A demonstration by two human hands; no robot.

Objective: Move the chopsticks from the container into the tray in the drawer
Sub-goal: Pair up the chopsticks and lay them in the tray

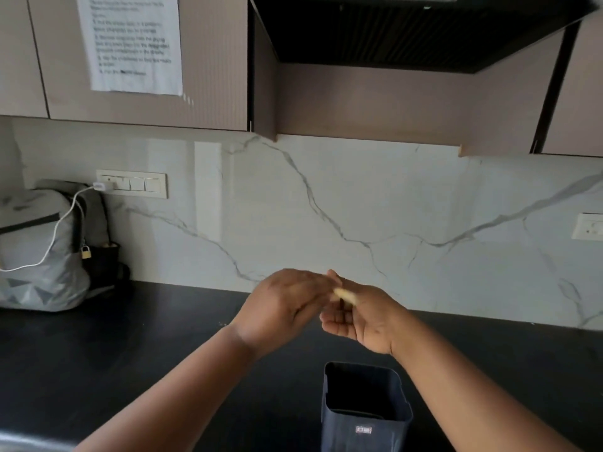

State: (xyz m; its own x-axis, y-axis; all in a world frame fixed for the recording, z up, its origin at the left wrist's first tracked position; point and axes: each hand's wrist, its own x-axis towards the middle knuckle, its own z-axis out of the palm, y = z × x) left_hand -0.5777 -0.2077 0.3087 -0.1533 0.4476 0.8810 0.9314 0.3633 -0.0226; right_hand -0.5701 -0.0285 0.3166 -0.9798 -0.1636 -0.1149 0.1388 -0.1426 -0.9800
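Observation:
A dark square container [363, 433] stands on the black counter at the bottom centre; its inside looks dark and I see nothing sticking out of it. Above and behind it my two hands meet in the air. My right hand [365, 324] is palm up with curled fingers around a pale, blurred thing [344, 295] that looks like chopstick ends. My left hand [282, 309] shows its back and its fingertips reach that same pale thing; its grip is hidden. No drawer or tray is in view.
The black counter [130, 353] runs along a white marble backsplash. A grey backpack [42, 252] with a white charging cable stands at the far left under a switch panel [132, 184]. Wall cabinets, a taped paper sheet and a hood hang above.

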